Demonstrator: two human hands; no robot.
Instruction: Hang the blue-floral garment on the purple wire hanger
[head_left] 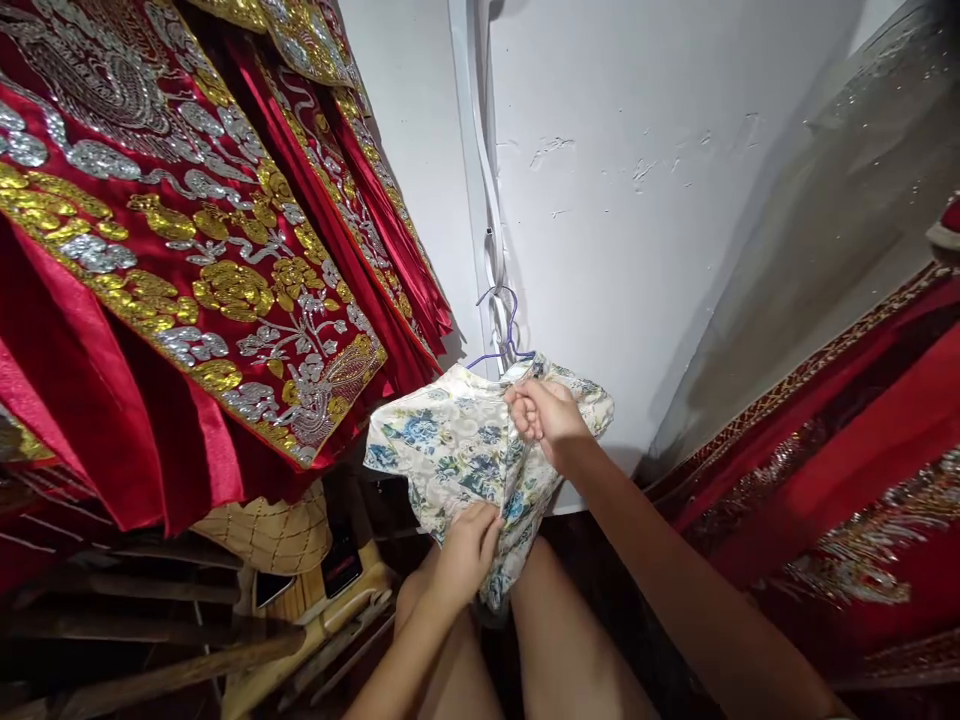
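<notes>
A short-sleeved white shirt (450, 440) with blue flowers and green leaves is on a purple hanger (512, 325), hooked at a white strip on the wall. My right hand (541, 412) has its fingers closed on the shirt's front edge, just below the collar. Lower down, my left hand (471, 540) pinches the same front edge. The shirt's lower part hangs between my knees.
Red garments (225, 290) with gold and silver sequins hang at the left. A bamboo chair (337, 610) with two phones and a woven tan bag (277, 530) stands below them. More red beaded fabric (847, 480) and sheer cloth hang at the right.
</notes>
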